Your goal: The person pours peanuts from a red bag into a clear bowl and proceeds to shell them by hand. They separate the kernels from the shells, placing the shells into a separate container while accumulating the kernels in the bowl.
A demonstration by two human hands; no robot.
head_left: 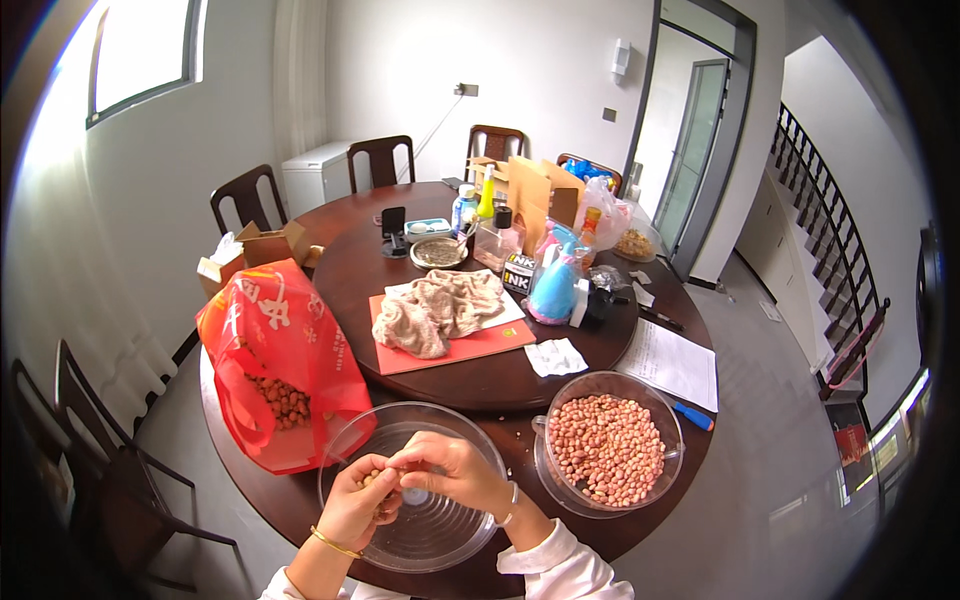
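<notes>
My left hand (360, 499) is closed around several peanuts in their shells, above a wide clear plastic bowl (480, 442). Against its fingertips, my right hand (442, 469) pinches something small, probably a peanut, mostly hidden by the fingers. To the left stands an open red bag (300, 300) with unshelled peanuts (281, 401) in it. On the right, a second clear container (673, 420) with a handle holds many shelled, pink-skinned peanuts (607, 450). A few small bits lie on the dark wooden table (517, 420) between the two vessels.
A raised round tabletop (442, 390) carries a beige cloth (442, 307) on a red folder (390, 356), a blue spray bottle (555, 289), other bottles and cardboard boxes. Written papers (667, 360) and a blue-handled tool (694, 416) lie at the right. Wooden chairs (381, 161) surround the table.
</notes>
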